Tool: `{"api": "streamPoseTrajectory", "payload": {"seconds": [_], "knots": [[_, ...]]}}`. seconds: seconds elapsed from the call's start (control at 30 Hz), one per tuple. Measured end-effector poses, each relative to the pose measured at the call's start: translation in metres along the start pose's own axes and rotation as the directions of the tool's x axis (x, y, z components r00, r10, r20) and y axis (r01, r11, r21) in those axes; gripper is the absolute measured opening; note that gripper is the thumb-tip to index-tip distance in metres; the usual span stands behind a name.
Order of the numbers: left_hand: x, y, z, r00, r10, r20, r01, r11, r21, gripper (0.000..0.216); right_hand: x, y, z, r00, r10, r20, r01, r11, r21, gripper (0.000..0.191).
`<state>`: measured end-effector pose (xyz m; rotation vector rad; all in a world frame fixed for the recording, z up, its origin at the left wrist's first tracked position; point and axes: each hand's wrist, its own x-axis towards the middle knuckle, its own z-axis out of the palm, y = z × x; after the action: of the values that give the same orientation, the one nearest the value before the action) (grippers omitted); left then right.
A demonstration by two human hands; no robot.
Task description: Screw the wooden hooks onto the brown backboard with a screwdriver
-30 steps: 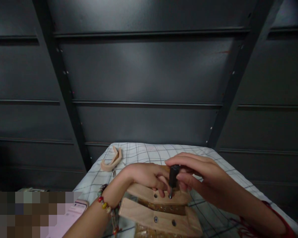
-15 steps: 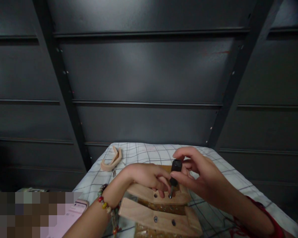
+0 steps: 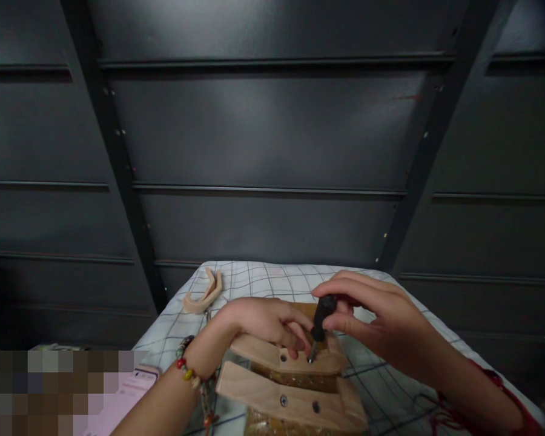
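My right hand [image 3: 376, 315] is closed round the black handle of a short screwdriver [image 3: 320, 318]. Its tip stands in a hole of the upper wooden slat [image 3: 263, 354]. My left hand [image 3: 267, 321] rests on that slat, fingers curled and pressing beside the screwdriver tip. A second wooden slat [image 3: 272, 396] with two screw holes lies just below, and a brown perforated panel [image 3: 295, 380] shows between the two. My left wrist wears a beaded bracelet [image 3: 188, 372].
The wooden piece lies on a checked white cloth [image 3: 272, 278]. A curved wooden part [image 3: 204, 292] lies at the cloth's far left. A pink phone [image 3: 127, 396] sits at the lower left. Dark metal panels and slanted beams [image 3: 113, 157] fill the background.
My right hand has turned on the screwdriver handle, fingers regripping it, while the tip stays in the same hole. My left hand has hardly moved.
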<state>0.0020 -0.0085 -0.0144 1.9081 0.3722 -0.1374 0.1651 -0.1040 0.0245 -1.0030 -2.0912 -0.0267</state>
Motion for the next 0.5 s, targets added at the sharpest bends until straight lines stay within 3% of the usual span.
{"api": "streamPoseTrajectory", "payload": {"seconds": [0.13, 0.33, 0.4, 0.5], "knots": [[0.0005, -0.0028, 0.0005, 1.000, -0.004, -0.020, 0.004, 1.000, 0.010, 0.017, -0.0015, -0.0010, 0.0039, 0.997, 0.074, -0.009, -0.074, 0.997, 0.018, 0.011], [0.0008, -0.0010, 0.0024, 1.000, -0.003, -0.029, 0.002, 1.000, -0.025, 0.015, -0.0032, -0.0023, 0.0094, 0.975, 0.200, 0.097, -0.210, 0.971, 0.110, 0.014], [0.0005, 0.0001, 0.0022, 1.000, -0.002, -0.027, 0.001, 1.000, -0.020, 0.014, -0.0026, -0.0029, 0.0091, 0.980, 0.179, 0.083, -0.187, 0.976, 0.110, 0.014], [0.0004, 0.0001, 0.0014, 1.000, 0.004, -0.023, -0.004, 1.000, -0.022, 0.016, -0.0012, -0.0031, 0.0043, 0.997, 0.041, 0.071, -0.048, 0.995, 0.087, 0.013]]}}
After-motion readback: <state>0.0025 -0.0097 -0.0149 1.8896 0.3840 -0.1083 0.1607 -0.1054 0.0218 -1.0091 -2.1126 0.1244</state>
